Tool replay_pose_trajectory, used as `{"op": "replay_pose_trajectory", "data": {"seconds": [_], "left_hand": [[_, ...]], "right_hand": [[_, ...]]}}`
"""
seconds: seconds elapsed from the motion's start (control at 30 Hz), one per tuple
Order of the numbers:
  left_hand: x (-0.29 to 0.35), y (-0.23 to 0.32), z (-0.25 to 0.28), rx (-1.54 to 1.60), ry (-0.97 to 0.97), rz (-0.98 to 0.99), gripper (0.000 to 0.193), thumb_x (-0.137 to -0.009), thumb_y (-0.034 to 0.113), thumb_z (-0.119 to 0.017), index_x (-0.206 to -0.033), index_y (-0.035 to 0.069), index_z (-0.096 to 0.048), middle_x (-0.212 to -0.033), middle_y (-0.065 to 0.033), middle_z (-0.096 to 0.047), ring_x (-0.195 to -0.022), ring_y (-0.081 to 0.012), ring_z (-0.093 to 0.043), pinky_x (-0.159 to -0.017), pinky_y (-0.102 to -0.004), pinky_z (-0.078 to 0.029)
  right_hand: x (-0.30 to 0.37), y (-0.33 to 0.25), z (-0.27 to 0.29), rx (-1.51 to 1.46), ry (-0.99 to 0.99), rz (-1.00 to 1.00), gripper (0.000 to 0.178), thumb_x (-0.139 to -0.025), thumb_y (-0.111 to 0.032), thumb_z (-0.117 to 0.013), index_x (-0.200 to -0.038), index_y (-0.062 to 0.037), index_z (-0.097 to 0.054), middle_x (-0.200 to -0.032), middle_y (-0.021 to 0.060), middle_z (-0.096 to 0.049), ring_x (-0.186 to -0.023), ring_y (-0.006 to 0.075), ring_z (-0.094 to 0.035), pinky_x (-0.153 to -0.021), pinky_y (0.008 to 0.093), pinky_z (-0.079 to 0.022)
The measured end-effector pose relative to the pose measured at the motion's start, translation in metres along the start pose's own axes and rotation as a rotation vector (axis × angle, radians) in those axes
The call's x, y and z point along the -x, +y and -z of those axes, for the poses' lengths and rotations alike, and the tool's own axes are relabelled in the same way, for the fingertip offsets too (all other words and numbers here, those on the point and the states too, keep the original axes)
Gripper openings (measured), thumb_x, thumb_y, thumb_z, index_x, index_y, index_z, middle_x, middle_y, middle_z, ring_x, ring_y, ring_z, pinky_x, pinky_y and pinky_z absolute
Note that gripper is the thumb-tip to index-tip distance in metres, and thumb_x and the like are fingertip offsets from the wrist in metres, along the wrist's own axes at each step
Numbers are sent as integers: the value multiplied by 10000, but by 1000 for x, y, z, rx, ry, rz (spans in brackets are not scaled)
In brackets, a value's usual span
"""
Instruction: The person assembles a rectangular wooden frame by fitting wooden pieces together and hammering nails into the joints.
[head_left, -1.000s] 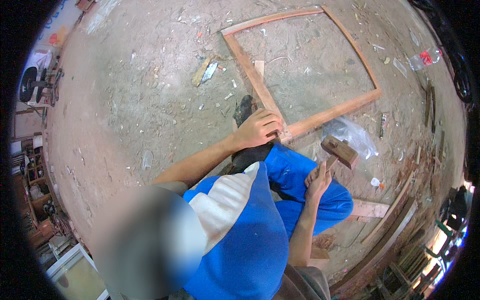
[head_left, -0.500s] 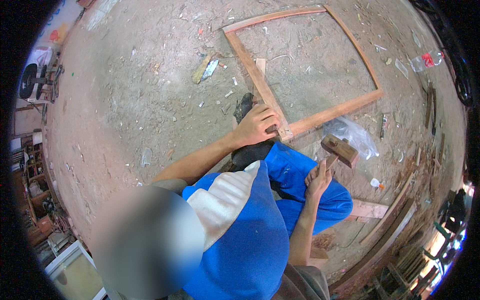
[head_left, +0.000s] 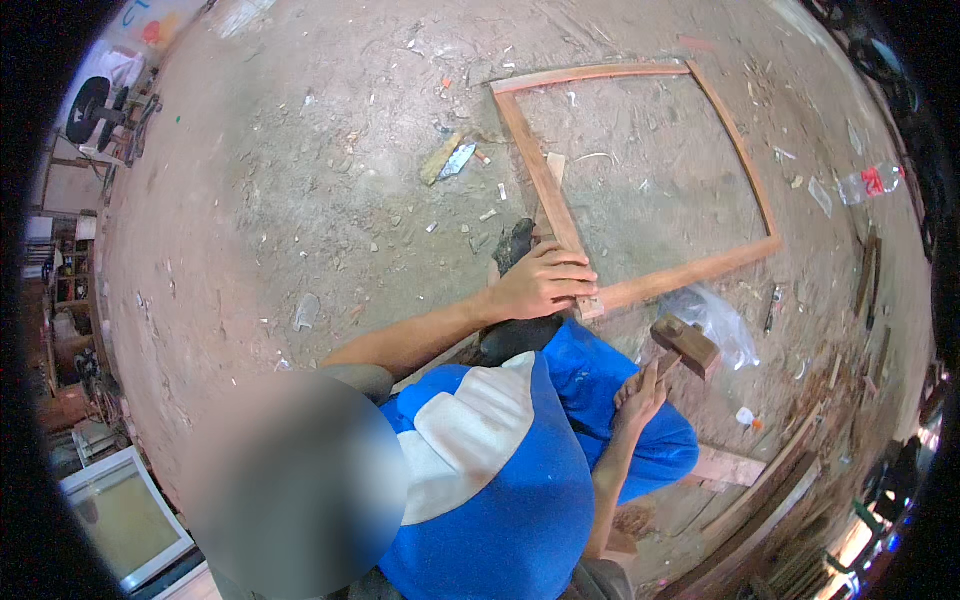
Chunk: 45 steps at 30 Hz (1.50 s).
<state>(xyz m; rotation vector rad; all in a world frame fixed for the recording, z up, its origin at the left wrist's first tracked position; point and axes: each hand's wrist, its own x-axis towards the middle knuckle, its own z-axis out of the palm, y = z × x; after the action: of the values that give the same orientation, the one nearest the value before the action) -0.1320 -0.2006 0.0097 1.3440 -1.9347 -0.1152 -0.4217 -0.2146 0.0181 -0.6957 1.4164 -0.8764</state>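
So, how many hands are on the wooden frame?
1. The left hand presses on the wooden frame at its near corner. The right hand holds a wooden mallet beside it.

A rectangular reddish-brown wooden frame (head_left: 640,180) lies flat on the dusty floor, its near corner pressed under the left hand (head_left: 540,285), while a wooden mallet (head_left: 683,346) with a blocky brown head is held raised just beside that corner.
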Motion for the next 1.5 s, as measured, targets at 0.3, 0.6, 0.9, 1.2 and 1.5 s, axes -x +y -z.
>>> {"op": "replay_pose_trajectory", "data": {"seconds": [0.3, 0.6, 0.9, 1.2, 1.5], "left_hand": [[-36, 16, 30, -24, 212, -27, 425, -725, 130, -812, -1142, 132, -732, -1235, -25, -686, -1206, -225, -623, -1028, -423, -471], [-141, -9, 131, -40, 739, 54, 292, -824, 93, -769, -1100, 20, -710, -1046, -109, -728, -980, -285, -696, -879, -387, -532], [-190, -36, 192, 241, 922, 197, 283, -995, 241, -668, -1116, -15, -666, -930, -55, -700, -863, -120, -629, -796, -293, -514], [-203, -3, 222, 558, 1101, 231, 408, -976, 404, -682, -1099, 17, -645, -840, 74, -556, -692, 17, -419, -571, -173, -326], [-195, -2, 221, 556, 1076, 235, 384, -993, 394, -660, -1107, 28, -635, -860, 77, -549, -711, 10, -421, -586, -167, -326]], "right_hand": [[5, -9, -4, 45, 47, -22, 347, -1042, -352, -549, -783, -152, -434, -518, -48, -362, -366, 70, -317, -316, 259, -232], [-6, 4, 5, 15, -27, 54, 348, -1040, -332, -548, -770, -143, -439, -515, -47, -383, -375, 74, -350, -335, 262, -272], [-4, 5, 3, -72, -89, 83, 292, -1040, -296, -545, -823, -128, -444, -518, -35, -388, -367, 78, -350, -324, 273, -275], [-5, 5, 6, -59, -66, 75, 283, -1031, -282, -533, -823, -121, -431, -535, -32, -380, -375, 87, -361, -327, 279, -279], [2, 0, 5, -39, -61, -16, 280, -1028, -289, -550, -829, -127, -437, -532, -31, -380, -370, 88, -345, -333, 277, -261]]}}
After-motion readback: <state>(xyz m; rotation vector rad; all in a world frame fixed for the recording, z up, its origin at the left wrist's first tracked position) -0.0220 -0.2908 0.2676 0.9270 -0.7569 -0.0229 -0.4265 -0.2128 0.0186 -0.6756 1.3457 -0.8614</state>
